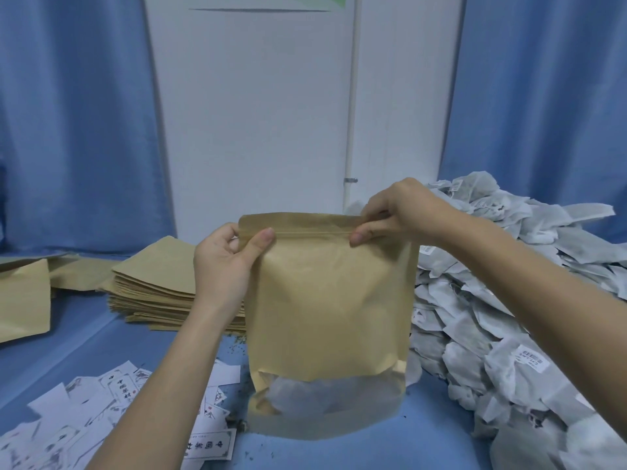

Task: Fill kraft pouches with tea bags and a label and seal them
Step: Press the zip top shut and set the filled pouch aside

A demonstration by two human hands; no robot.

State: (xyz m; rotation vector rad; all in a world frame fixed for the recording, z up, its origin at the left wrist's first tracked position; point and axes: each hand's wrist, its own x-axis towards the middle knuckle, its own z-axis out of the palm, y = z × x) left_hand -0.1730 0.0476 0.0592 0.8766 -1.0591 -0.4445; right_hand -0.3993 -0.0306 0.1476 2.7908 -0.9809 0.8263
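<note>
Head view. Kraft pouch (330, 290) stands upright on the blue table (84, 340), base down, held at its top strip by both hands.

Left hand (222, 262): thumb across the front of the zip line at the pouch's left top corner, other fingers curled behind the edge, so it pinches the strip. Right hand (397, 212): thumb and forefinger clamped on the zip line at the right top corner, remaining fingers curled above it. The zip strip runs straight between the two thumbs and looks flat; I cannot tell whether it is fully pressed shut.

Handling, judged: light, since paper tea bags are the only load. Walls are stiff-ish paper laminate that creases rather than drapes and is not slippery. Best hold is where the fingers are now, on the flat band at the zip; squeezing lower, below the thumbs, would bulge the body and crumple the contents.

Appearance: tan matte paper, slightly puffed below the fingers, gusseted bottom, frosted window low on the front showing pale tea bag shapes inside. No label visible through it.

Beyond the right fingers, a loose heap of tea bags (509, 300). Behind the left fingers, a stack of flat pouches (152, 286). Below the left wrist, scattered printed labels (115, 401).
</note>
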